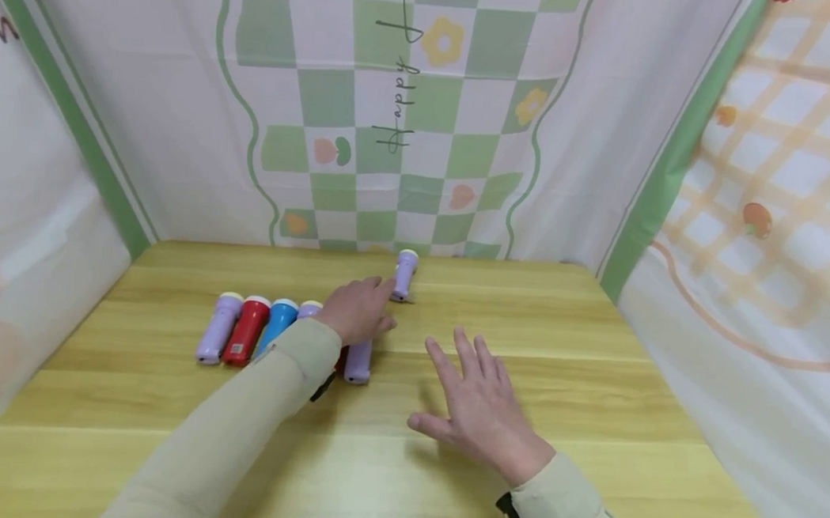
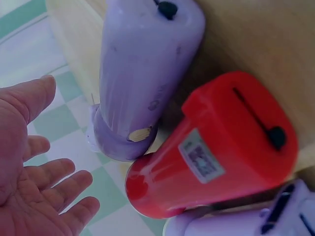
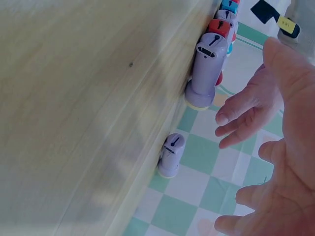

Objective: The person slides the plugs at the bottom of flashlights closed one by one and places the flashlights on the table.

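Several small flashlights lie side by side in a row at the left of the table: a lilac one, a red one, a blue one and more lilac and red ones. My left hand is over the row's right end, partly hiding a red flashlight and the end lilac flashlight. Its fingers are spread and hold nothing. Farther back, a separate lilac flashlight lies near the left fingertips. My right hand hovers right of the row, fingers spread, holding nothing.
The wooden table meets a green-and-white checked cloth at its back edge. Printed cloth panels hang along the left and right sides. Each sleeve cuff has a dark device near the wrist.
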A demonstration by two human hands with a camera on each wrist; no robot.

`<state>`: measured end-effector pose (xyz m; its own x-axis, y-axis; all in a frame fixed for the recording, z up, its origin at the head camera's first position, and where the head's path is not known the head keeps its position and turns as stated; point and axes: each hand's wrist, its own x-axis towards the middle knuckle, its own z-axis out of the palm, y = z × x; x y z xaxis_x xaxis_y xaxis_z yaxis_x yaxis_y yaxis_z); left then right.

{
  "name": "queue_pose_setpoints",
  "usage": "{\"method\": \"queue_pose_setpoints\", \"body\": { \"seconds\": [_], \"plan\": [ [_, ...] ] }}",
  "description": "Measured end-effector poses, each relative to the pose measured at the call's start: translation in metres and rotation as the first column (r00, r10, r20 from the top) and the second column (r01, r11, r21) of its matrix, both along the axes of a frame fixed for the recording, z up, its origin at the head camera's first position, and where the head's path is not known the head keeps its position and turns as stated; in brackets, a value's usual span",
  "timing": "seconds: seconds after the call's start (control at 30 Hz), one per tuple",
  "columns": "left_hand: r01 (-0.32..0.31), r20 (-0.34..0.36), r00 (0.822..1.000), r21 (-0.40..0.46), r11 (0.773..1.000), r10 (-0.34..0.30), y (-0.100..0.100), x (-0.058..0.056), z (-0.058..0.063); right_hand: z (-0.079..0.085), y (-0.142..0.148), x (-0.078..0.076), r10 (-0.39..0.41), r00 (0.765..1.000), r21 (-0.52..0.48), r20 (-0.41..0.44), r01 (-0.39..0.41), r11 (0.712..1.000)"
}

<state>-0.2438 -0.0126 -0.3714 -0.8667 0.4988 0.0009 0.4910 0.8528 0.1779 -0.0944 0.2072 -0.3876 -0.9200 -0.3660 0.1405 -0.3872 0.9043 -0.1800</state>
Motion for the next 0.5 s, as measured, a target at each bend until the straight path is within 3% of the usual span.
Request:
{"method": "queue_pose_setpoints", "body": {
  "seconds": [0.5],
  "plan": [
    [-0.044,0.06,0.997,-0.014,0.999,0.045,0.017,-0.024,-0.009,0.002,-0.001,-0.001,-0.004,1.0,0.009,0.031,0.004,1.0]
  ]
}}
